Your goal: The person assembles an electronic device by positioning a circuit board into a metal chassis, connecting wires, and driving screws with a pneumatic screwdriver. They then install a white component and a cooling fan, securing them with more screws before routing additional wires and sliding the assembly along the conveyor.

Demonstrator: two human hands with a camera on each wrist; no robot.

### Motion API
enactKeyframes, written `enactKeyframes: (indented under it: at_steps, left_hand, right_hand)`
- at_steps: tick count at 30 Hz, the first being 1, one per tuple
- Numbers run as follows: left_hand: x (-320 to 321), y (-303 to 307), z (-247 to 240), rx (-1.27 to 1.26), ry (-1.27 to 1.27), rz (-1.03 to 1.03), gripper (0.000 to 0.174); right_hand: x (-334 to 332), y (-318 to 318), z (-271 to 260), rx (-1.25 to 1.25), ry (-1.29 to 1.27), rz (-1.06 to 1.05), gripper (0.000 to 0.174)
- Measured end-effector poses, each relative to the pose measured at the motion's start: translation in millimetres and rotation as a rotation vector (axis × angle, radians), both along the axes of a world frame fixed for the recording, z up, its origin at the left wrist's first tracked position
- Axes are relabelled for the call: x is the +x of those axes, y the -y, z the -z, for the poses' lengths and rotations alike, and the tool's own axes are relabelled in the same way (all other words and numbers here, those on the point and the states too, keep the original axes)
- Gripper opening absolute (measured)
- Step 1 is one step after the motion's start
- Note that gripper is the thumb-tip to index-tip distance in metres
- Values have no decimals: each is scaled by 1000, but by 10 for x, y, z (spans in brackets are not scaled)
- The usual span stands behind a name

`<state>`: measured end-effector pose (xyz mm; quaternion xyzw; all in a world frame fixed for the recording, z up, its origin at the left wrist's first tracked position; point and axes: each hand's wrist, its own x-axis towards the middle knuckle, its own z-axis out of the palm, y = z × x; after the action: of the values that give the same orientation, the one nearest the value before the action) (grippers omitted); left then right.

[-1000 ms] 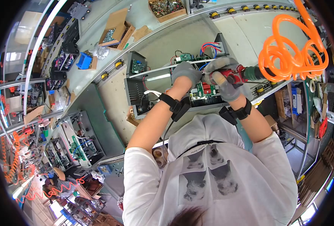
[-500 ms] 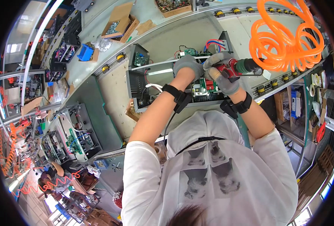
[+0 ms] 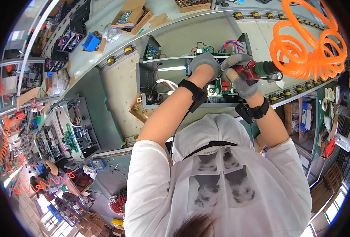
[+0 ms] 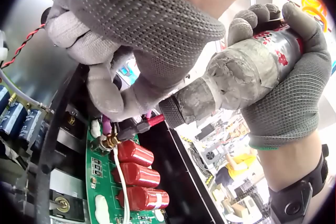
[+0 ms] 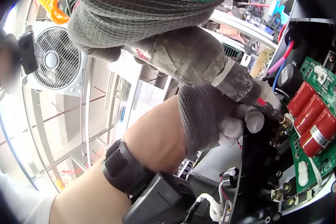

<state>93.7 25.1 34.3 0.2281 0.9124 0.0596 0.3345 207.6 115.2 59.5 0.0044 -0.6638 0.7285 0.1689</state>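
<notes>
My gloved right hand grips a power screwdriver wrapped in worn tape, with a red and dark green rear end in the head view. Its dark bit reaches a brass terminal on a green circuit board with red capacitors. Over the open metal case, my gloved left hand bends its fingers down to the terminal, fingertips right beside the bit. A purple-sleeved cable end shows just below them; I cannot tell what they hold.
An orange coiled hose hangs at the right, near the screwdriver's rear. Red and blue cables rise at the case's far right. Beyond the bench rail stand a blue bin and a cardboard box of small parts. Another opened unit sits left.
The head view has shifted, so the case appears farther right. Both hands and the screwdriver stay at nearly the same spot over the case. The orange hose has swayed.
</notes>
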Motion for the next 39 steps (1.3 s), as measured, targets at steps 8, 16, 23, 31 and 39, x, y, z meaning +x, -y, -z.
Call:
enactKeyframes:
  at_steps: [8,16,23,31,39]
  left_hand:
    - [-41,15,-90,37,40,-93,33]
    - [-94,-2,15,73,85,-121,38]
    - [-102,-5,-12,69,87,-106,38]
    - [110,211,25,382,80,-227,32]
    - [506,695,231,1023,623,-847,34]
  right_hand:
    - [-54,86,-35,83,17,-26,23]
    - [-119,120,97,169,26,31,22]
    - [-108,109,93,53,80,11,17]
    - [-7,208,-53,-1,16,61,15]
    - [-48,241,-190,-6,-30,76,21]
